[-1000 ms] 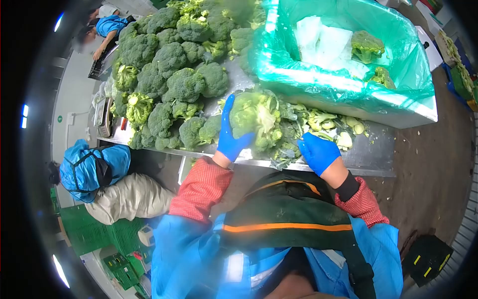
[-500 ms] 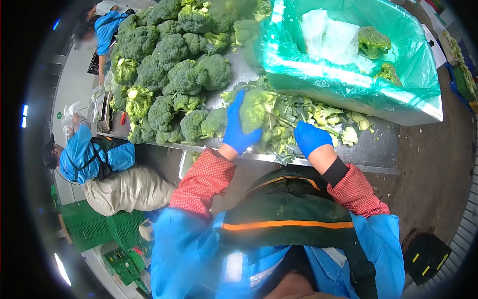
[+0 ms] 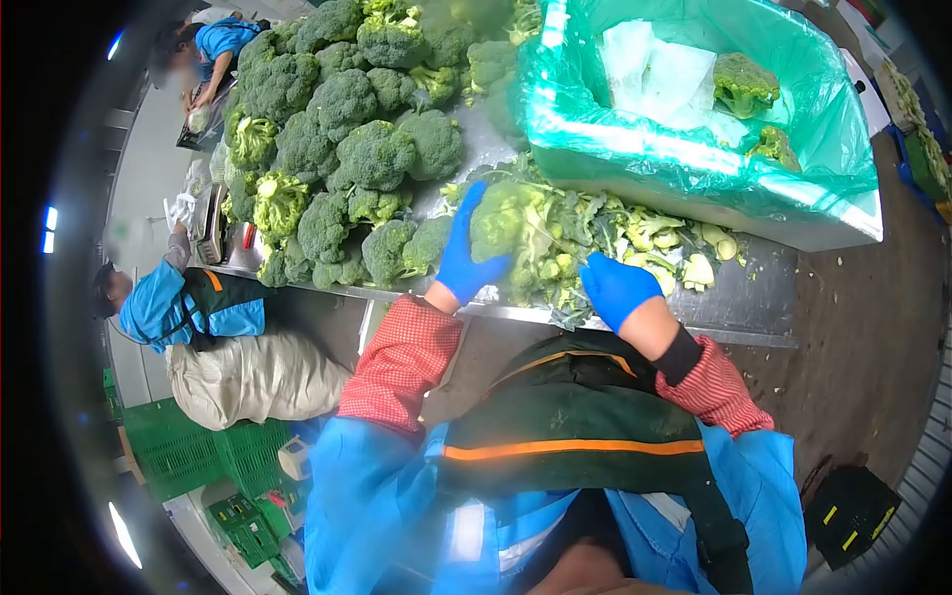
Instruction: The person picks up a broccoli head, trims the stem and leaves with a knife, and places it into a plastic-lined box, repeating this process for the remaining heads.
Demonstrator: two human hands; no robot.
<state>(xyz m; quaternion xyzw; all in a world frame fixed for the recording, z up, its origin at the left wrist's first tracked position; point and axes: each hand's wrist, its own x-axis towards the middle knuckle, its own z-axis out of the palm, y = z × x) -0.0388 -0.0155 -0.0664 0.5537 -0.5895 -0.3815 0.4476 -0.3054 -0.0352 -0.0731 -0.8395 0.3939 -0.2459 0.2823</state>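
Observation:
My left hand [image 3: 464,253], in a blue glove, curls its thumb and fingers around a broccoli head [image 3: 499,226] over the near part of the metal table [image 3: 749,288]. To its right my right hand [image 3: 620,290], gloved in blue too, is closed. A thin knife blade showed from this hand a moment before; now the blade is hard to make out against the greens. Between and beyond both hands lie cut broccoli leaves and stalk pieces [image 3: 650,233]. A large pile of broccoli heads [image 3: 372,154] covers the table's left side.
A box lined with green plastic film [image 3: 833,193] stands at the back right, with a few broccoli pieces and white paper inside. One co-worker [image 3: 178,302] stands at the left beside a pale sack [image 3: 253,377]; another [image 3: 220,45] is farther back. Green crates [image 3: 183,451] sit lower left.
My right hand has tilted and shifted slightly left, and the blade no longer shows plainly. My left hand and its broccoli moved slightly left. Both co-workers' arms have moved.

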